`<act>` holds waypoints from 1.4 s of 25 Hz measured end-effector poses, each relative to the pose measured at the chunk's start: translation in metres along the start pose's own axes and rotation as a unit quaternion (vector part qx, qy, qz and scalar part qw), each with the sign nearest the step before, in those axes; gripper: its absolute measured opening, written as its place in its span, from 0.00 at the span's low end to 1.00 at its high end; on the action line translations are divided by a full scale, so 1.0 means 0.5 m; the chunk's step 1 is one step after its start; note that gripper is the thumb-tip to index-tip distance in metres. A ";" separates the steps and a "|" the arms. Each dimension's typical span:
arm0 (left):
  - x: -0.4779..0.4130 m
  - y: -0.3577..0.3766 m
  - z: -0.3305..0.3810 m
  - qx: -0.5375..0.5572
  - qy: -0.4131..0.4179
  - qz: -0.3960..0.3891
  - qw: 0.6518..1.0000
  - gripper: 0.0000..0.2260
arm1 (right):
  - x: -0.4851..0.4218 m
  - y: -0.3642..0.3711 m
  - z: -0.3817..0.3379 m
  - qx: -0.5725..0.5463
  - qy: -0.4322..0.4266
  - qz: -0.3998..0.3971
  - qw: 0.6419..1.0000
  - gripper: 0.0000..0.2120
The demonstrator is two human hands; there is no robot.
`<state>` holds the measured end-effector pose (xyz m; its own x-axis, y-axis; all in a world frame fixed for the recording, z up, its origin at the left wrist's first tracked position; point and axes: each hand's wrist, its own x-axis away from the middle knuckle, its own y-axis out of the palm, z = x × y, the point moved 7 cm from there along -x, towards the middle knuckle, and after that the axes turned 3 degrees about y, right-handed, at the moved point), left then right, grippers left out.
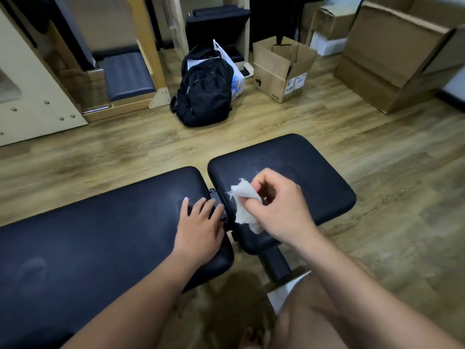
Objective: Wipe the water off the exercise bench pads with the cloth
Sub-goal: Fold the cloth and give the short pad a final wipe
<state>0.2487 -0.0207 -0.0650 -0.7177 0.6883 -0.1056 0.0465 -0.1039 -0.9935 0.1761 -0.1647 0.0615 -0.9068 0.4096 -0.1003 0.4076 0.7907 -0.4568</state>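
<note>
The bench pads (289, 172) are smooth, dark, leather-like upholstery with a dull sheen and faint smears. The cloth (242, 205) is white, soft woven fabric with frayed edges. The floor (377, 159) is wood-grain plank, the boxes (279, 71) matt cardboard.

White frayed cloth (245, 210) crumpled above short black pad (302, 170); long pad (100, 235) adjacent, possibly smeared.

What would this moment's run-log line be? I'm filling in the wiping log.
phase: wiping | right hand: holds cloth over short pad | left hand: flat on long pad
</note>
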 end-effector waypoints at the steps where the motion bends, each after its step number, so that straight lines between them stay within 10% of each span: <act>1: 0.005 -0.019 0.002 0.020 0.000 0.007 1.000 0.20 | 0.001 0.000 -0.017 0.007 0.000 -0.017 1.000 0.12; 6: 0.092 -0.142 -0.001 0.326 -0.037 0.067 0.942 0.16 | 0.019 0.000 -0.071 -0.110 0.042 -0.067 0.991 0.09; 11: 0.187 -0.278 0.008 0.574 -0.069 0.076 0.813 0.18 | 0.075 0.055 -0.149 -0.108 0.022 -0.157 0.981 0.07; 15: 0.251 -0.343 -0.021 0.547 -0.098 0.147 0.818 0.03 | 0.120 0.081 -0.184 -0.064 -0.014 -0.205 0.977 0.10; 23: 0.328 -0.392 -0.128 0.429 -0.118 0.142 0.884 0.05 | 0.141 0.113 -0.233 0.181 -0.092 -0.272 0.941 0.05; 35: 0.166 -0.591 -0.281 0.355 -0.117 0.284 0.883 0.04 | -0.024 0.124 -0.402 -0.068 -0.039 -0.223 0.972 0.02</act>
<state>0.2730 0.1677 0.2139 -0.8466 0.2210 -0.4841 0.0582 -0.8657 -0.4971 0.2338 -0.0293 0.2120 -0.9997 -0.0193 0.0118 -0.0222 0.9363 -0.3505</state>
